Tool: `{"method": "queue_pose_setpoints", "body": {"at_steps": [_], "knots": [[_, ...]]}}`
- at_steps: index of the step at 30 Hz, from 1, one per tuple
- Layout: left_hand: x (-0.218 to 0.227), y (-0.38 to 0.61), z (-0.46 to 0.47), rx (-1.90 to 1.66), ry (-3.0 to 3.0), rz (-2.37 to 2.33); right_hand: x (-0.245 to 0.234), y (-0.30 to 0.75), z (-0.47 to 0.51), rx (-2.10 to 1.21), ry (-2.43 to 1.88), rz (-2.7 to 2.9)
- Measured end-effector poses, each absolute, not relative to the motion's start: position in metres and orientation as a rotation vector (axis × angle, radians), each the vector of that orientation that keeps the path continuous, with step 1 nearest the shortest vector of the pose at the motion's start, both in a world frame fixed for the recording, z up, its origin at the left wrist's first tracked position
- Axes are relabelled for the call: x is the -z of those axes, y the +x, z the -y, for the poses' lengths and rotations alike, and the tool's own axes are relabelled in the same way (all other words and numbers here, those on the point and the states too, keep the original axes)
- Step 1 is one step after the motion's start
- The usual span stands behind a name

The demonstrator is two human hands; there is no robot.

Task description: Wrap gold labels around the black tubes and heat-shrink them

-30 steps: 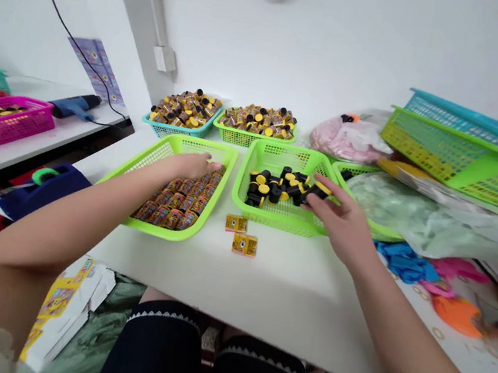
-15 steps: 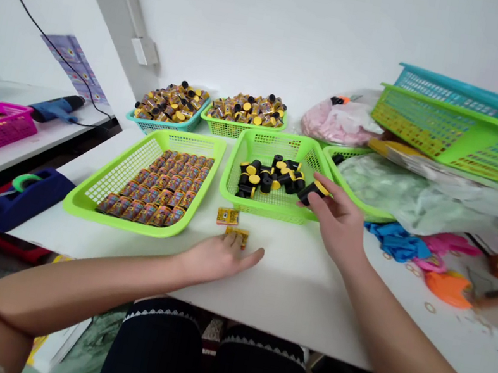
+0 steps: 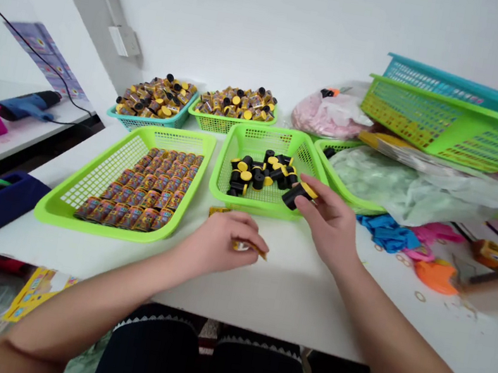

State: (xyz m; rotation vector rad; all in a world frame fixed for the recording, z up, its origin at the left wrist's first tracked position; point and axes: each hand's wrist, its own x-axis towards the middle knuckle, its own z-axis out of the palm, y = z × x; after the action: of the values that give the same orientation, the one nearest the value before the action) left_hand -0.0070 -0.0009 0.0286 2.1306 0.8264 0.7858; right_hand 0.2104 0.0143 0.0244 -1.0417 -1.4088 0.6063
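Note:
My right hand (image 3: pixel 332 223) pinches a small black canister with a yellow cap (image 3: pixel 294 196), tilted, over the front right corner of a green basket (image 3: pixel 264 207). Loose canisters (image 3: pixel 258 180) of the same kind lie in that basket. Just above the table, my left hand (image 3: pixel 222 243) holds a small yellow printed label (image 3: pixel 262 254) between thumb and fingers, mostly hidden by them. Another yellow label (image 3: pixel 218 210) lies on the table behind my left hand. To the left, a green basket (image 3: pixel 108 165) carries rows of canisters wrapped in printed labels (image 3: pixel 148 181).
Two full baskets (image 3: pixel 144 122) of capped canisters stand at the back wall. On the right are stacked baskets (image 3: pixel 452 129), plastic bags (image 3: pixel 385 178) and balloons (image 3: pixel 435 275). A blue tape dispenser (image 3: pixel 8 208) and a heat gun (image 3: pixel 32 104) are at left.
My left hand has lifted one label off the table and now holds it. My right hand still has the canister, slightly lower. The view has shifted a little to the right.

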Motion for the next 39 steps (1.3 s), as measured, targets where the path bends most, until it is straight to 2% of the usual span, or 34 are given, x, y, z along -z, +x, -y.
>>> {"method": "queue_pose_setpoints", "body": {"at_steps": [6, 14, 21, 25, 32, 39], "knots": [[-0.003, 0.003, -0.025, -0.851, 1.547, -0.896, -0.022, 0.207, -0.008, -0.673, -1.132, 1.441], [0.003, -0.009, -0.017, -0.827, 1.846, -0.844, 0.001, 0.204, -0.01, -0.903, -1.109, 1.508], [0.008, -0.011, -0.016, -0.913, 1.799, -0.852, -0.006, 0.203, -0.008, -0.929, -1.127, 1.521], [0.004, -0.009, -0.014, -0.983, 1.606, -0.842, -0.017, 0.202, -0.005, -0.839, -1.153, 1.635], [-0.008, -0.005, -0.013, -0.986, 1.214, -0.661, -0.018, 0.202, -0.003, -0.445, -1.04, 1.907], [-0.006, -0.004, -0.013, -1.016, 1.246, -0.627, -0.018, 0.199, 0.002, -0.307, -0.788, 2.105]]}}
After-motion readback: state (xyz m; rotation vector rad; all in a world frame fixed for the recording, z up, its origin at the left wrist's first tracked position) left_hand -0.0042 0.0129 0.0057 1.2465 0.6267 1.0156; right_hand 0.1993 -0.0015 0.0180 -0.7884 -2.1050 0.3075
